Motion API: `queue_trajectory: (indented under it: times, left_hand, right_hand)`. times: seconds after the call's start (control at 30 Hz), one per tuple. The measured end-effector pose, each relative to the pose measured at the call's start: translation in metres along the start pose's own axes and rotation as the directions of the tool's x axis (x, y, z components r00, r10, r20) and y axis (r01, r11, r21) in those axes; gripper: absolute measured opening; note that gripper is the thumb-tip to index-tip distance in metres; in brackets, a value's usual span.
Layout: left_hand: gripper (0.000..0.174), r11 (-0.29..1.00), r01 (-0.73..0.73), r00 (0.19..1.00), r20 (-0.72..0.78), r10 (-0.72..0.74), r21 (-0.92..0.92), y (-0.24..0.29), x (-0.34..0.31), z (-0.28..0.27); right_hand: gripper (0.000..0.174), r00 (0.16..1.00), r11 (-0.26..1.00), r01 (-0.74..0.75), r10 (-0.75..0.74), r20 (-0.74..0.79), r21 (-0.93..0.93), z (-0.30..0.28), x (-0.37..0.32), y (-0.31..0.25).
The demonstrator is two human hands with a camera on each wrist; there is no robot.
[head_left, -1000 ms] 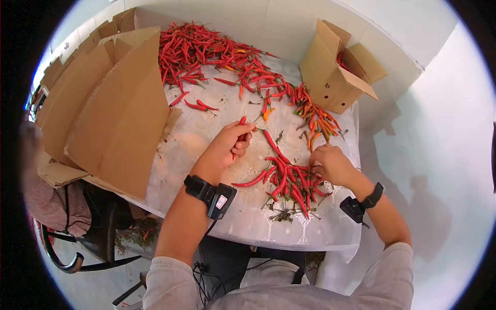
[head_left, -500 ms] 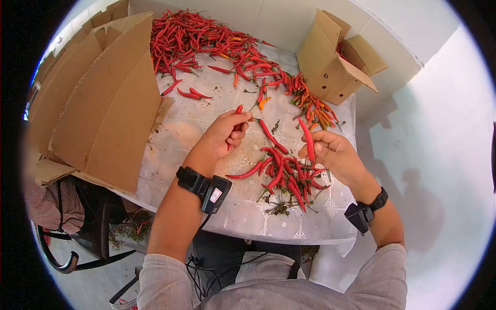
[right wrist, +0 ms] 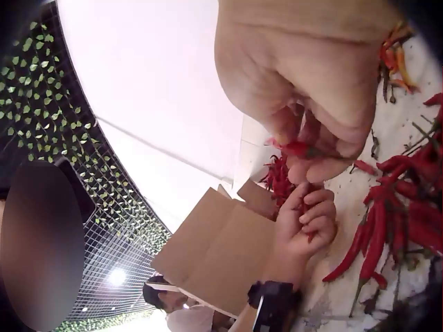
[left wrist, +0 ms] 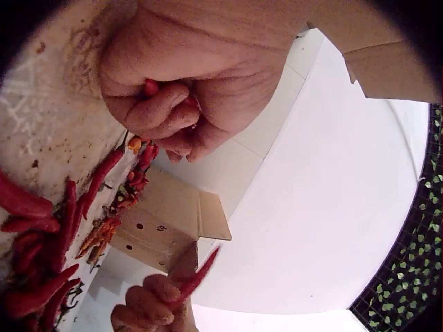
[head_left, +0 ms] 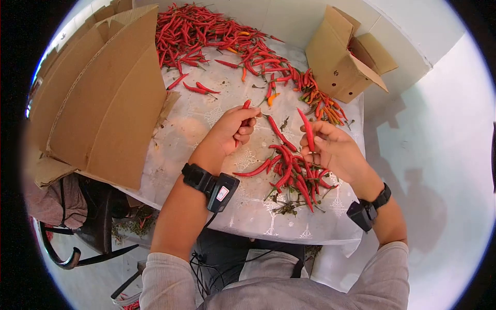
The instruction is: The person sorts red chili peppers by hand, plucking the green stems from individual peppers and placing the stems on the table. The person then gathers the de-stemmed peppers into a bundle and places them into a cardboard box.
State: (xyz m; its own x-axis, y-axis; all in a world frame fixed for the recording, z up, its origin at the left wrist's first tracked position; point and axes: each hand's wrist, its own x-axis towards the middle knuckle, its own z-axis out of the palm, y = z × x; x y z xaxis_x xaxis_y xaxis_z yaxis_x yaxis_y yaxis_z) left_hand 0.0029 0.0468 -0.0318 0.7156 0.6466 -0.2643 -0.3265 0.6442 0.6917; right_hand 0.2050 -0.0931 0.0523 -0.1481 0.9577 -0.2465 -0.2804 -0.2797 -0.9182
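In the head view my left hand [head_left: 232,132] has its fingers curled round red chili peppers [head_left: 246,105], one tip poking out above the thumb. The left wrist view shows bits of red [left wrist: 150,87] between those curled fingers. To the right, my right hand [head_left: 338,152] pinches a single red chili [head_left: 308,129] near its stem end, the pointed tip upward. Below and between the hands lies a small heap of red chilies [head_left: 292,170] with green stems. One longer red chili [head_left: 279,132] slants up from it toward my left hand.
A large pile of red chilies [head_left: 196,31] spreads across the back of the table [head_left: 191,121]. Orange and greenish chilies [head_left: 330,111] lie before an open carton [head_left: 330,67] at the back right. Big cardboard boxes [head_left: 108,103] stand on the left; a chair [head_left: 98,227] is beside the table.
My right hand has lifted from the right side of the small heap and now holds up a red chili. The left hand keeps its grip in about the same place.
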Motion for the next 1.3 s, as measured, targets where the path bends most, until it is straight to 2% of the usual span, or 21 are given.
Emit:
queue_trajectory:
  times: [0.07, 0.1, 0.13, 0.2, 0.23, 0.3, 0.43, 0.47, 0.53, 0.57, 0.6, 0.63, 0.67, 0.7, 0.77, 1.03, 1.1, 1.13, 1.17, 1.2, 1.3]
  left_hand:
    - [0.013, 1.000, -0.003, 1.000, -0.002, 0.003, -0.003, -0.001, 0.000, 0.000]
    - [0.012, 1.000, 0.001, 1.000, -0.009, -0.001, -0.007, 0.000, 0.000, 0.001]
    - [0.011, 1.000, 0.005, 1.000, -0.016, -0.005, -0.010, 0.000, 0.000, 0.001]
    - [0.011, 1.000, 0.006, 1.000, -0.015, -0.006, -0.007, 0.001, 0.000, 0.001]
    - [0.011, 1.000, 0.008, 1.000, -0.013, -0.009, -0.006, 0.000, 0.001, 0.000]
    - [0.011, 1.000, 0.006, 1.000, -0.004, -0.006, -0.013, 0.000, 0.002, -0.002]
    - [0.011, 0.999, -0.006, 1.000, 0.000, 0.006, -0.037, -0.001, 0.001, -0.001]
    - [0.011, 0.999, -0.012, 1.000, -0.004, 0.012, -0.033, 0.000, 0.001, -0.001]
    - [0.011, 1.000, 0.006, 1.000, -0.009, -0.006, -0.026, 0.001, 0.001, -0.001]
    - [0.011, 1.000, 0.002, 1.000, -0.009, -0.002, -0.031, 0.002, 0.001, -0.002]
    - [0.012, 0.999, -0.009, 1.000, -0.010, 0.009, -0.033, 0.002, 0.000, -0.002]
    - [0.014, 0.999, -0.015, 1.000, -0.006, 0.014, -0.036, 0.002, 0.000, -0.001]
    - [0.014, 0.999, -0.008, 1.000, 0.005, 0.008, -0.041, 0.001, 0.001, -0.001]
    - [0.012, 0.998, -0.003, 1.000, -0.012, 0.003, -0.056, 0.001, 0.002, -0.001]
    - [0.011, 0.998, 0.009, 0.999, -0.048, -0.012, -0.066, 0.002, 0.000, 0.004]
    - [0.013, 0.998, -0.025, 0.999, 0.020, 0.026, -0.056, 0.001, 0.002, -0.002]
    - [0.013, 1.000, 0.000, 1.000, -0.016, -0.001, -0.021, 0.000, 0.000, 0.000]
    - [0.013, 1.000, -0.008, 1.000, -0.017, 0.008, -0.019, 0.002, 0.001, 0.001]
    - [0.013, 0.999, -0.032, 0.999, -0.022, 0.031, -0.017, 0.001, 0.001, 0.002]
    - [0.014, 0.999, -0.047, 0.998, -0.033, 0.047, -0.015, -0.002, -0.001, 0.001]
    - [0.014, 0.997, -0.083, 0.994, -0.071, 0.083, 0.002, 0.000, -0.003, 0.004]
  right_hand:
    - [0.023, 0.997, 0.999, -0.050, 0.051, -0.064, 0.009, -0.001, 0.014, -0.003]
    - [0.022, 0.991, 0.959, -0.071, 0.037, -0.127, -0.274, -0.006, 0.026, -0.001]
    - [0.022, 0.983, 0.840, -0.103, 0.005, -0.183, -0.533, -0.011, 0.038, 0.001]
    - [0.028, 0.955, 0.439, 0.004, -0.268, -0.126, -0.899, -0.015, 0.066, 0.010]
    - [0.028, 0.956, 0.439, 0.007, -0.267, -0.124, -0.898, -0.012, 0.076, 0.011]
    - [0.045, 0.950, 0.093, -0.045, -0.303, -0.072, -0.995, -0.006, 0.093, 0.012]
    - [0.040, 0.950, -0.043, 0.027, -0.311, 0.039, -0.999, -0.016, 0.119, 0.034]
    - [0.040, 0.948, -0.043, 0.034, -0.314, 0.046, -0.998, -0.018, 0.122, 0.035]
    - [0.040, 0.952, 0.113, -0.009, -0.304, -0.043, -0.994, -0.013, 0.121, 0.028]
    - [0.035, 0.972, 0.214, -0.131, -0.167, -0.168, -0.968, -0.016, 0.115, 0.019]
    - [0.035, 0.972, 0.209, -0.134, -0.162, -0.170, -0.969, -0.016, 0.106, 0.011]
    - [0.027, 0.978, 0.605, -0.110, -0.074, -0.193, -0.788, -0.020, 0.093, 0.007]
    - [0.019, 0.983, 0.886, -0.093, 0.010, -0.183, -0.454, -0.022, 0.080, 0.004]
    - [0.019, 0.980, 0.882, -0.101, 0.009, -0.197, -0.460, -0.020, 0.066, 0.001]
    - [0.012, 1.000, 0.996, 0.006, -0.007, 0.012, 0.091, -0.018, 0.033, -0.003]
    - [0.019, 0.991, 0.950, 0.119, -0.098, -0.087, 0.288, 0.014, -0.038, -0.011]
    - [0.023, 0.892, 0.924, 0.379, -0.352, -0.284, 0.047, 0.019, -0.051, -0.012]
    - [0.026, 0.761, 0.817, 0.542, -0.577, -0.298, -0.198, 0.017, -0.056, -0.017]
    - [0.028, 0.594, 0.639, 0.641, -0.764, -0.252, -0.425, 0.013, -0.062, -0.021]
    - [0.029, 0.423, 0.493, 0.689, -0.869, -0.256, -0.531, 0.015, -0.068, -0.032]
    - [0.032, -0.084, 0.048, 0.635, -0.988, -0.131, -0.771, 0.011, -0.064, -0.075]
